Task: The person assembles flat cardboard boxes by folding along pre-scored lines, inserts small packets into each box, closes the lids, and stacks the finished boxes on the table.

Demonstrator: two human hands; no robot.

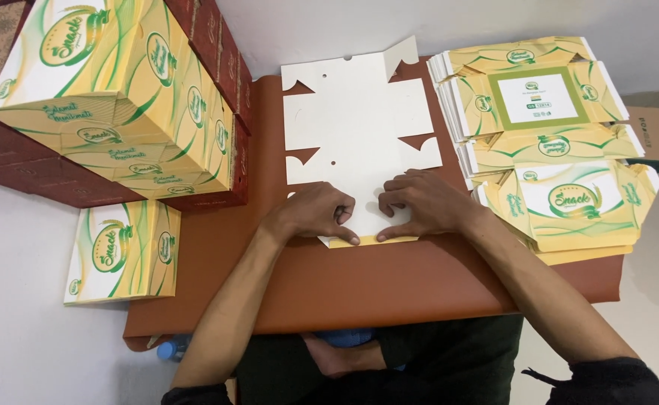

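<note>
Both forearms extend from the near edge onto one brown mat (389,289). Left hand (316,213) and right hand (421,202), fingers curled, press down the near flap of one white flat carton blank (356,124), fingertips almost meeting at mat centre. One stack of printed blanks (547,135) lies right; three assembled yellow boxes (112,97) stand left.

Near edge of flat white box blank (356,127) hidden under left hand (316,212) and right hand (422,201). Stack of assembled boxes (112,90) cut off by top edge. Blue object (348,337) below brown mat (389,277) mostly hidden; kind unclear.
</note>
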